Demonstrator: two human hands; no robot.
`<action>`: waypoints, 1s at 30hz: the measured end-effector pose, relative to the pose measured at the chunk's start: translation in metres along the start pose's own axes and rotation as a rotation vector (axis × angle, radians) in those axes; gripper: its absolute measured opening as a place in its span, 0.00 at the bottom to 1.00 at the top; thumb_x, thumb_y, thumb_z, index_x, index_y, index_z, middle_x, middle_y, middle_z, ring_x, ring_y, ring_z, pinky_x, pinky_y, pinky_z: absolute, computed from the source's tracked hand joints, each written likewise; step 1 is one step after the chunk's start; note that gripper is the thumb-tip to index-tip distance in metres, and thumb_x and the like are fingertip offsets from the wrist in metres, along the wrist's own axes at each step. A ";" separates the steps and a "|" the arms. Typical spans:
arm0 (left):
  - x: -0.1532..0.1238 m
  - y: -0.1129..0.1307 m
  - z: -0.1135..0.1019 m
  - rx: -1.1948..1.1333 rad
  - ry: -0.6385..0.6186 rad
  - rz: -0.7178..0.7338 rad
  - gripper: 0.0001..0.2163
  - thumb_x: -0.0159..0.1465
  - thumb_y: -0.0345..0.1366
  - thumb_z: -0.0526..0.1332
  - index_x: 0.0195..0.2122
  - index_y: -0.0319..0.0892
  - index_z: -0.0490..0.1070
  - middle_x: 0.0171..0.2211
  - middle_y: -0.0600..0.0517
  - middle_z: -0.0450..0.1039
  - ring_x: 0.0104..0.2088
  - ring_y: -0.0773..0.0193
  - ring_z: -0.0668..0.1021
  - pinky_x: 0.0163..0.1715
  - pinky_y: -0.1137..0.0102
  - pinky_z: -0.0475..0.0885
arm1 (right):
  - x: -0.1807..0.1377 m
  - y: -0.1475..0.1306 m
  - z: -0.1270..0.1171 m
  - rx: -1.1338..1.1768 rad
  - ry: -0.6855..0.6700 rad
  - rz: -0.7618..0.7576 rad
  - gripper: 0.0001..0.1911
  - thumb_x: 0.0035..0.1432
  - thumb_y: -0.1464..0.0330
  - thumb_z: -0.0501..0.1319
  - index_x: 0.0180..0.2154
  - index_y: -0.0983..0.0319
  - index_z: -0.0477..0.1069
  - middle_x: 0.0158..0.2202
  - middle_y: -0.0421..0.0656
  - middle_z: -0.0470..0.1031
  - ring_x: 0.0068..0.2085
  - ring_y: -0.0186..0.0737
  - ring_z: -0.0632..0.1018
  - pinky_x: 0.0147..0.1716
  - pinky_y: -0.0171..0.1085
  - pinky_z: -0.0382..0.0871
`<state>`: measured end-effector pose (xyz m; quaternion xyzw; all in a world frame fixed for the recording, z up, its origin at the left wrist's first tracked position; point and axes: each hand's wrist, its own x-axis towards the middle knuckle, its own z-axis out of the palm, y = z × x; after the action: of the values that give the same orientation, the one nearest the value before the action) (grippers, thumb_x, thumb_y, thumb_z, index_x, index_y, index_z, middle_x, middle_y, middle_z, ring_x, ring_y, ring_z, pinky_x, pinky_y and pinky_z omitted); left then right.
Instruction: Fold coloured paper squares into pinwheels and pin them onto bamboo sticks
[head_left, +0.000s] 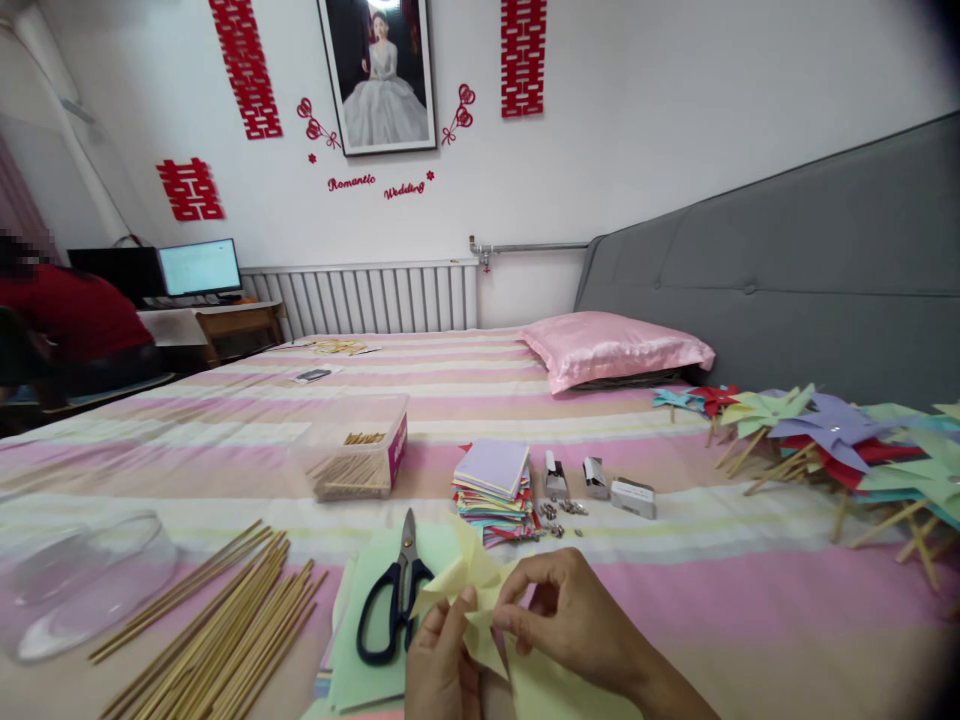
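Between my two hands is a pale yellow paper pinwheel (471,562) with its points folded partly inward. My left hand (444,655) pinches its left side between thumb and fingers. My right hand (574,615) has thumb and forefinger closed on the paper near the centre and right edge; anything small in that pinch is hidden. Just left of my hands, black-handled scissors (397,590) lie on a stack of pale green paper sheets (367,640). A pile of coloured paper squares (491,475) sits beyond, beside loose metal pins (555,515) and small boxes (632,497).
Bamboo sticks (232,630) lie at front left near a clear plastic lid (97,590). A clear tub (360,460) holds thin sticks. Finished pinwheels (832,430) lie at right; a pink pillow (611,345) rests behind. A person in red (75,320) sits at far left.
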<state>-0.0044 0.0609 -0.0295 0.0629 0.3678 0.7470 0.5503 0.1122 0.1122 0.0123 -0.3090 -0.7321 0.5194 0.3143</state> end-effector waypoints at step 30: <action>-0.002 -0.003 0.004 0.089 0.028 0.047 0.12 0.37 0.29 0.73 0.24 0.36 0.75 0.20 0.48 0.79 0.29 0.54 0.81 0.27 0.70 0.76 | 0.004 0.007 0.005 -0.080 0.254 0.012 0.05 0.45 0.71 0.60 0.21 0.66 0.71 0.37 0.48 0.76 0.26 0.35 0.76 0.25 0.32 0.69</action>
<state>0.0012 0.0615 -0.0280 0.0853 0.4067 0.7435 0.5239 0.1069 0.1141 0.0047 -0.3891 -0.7046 0.4484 0.3886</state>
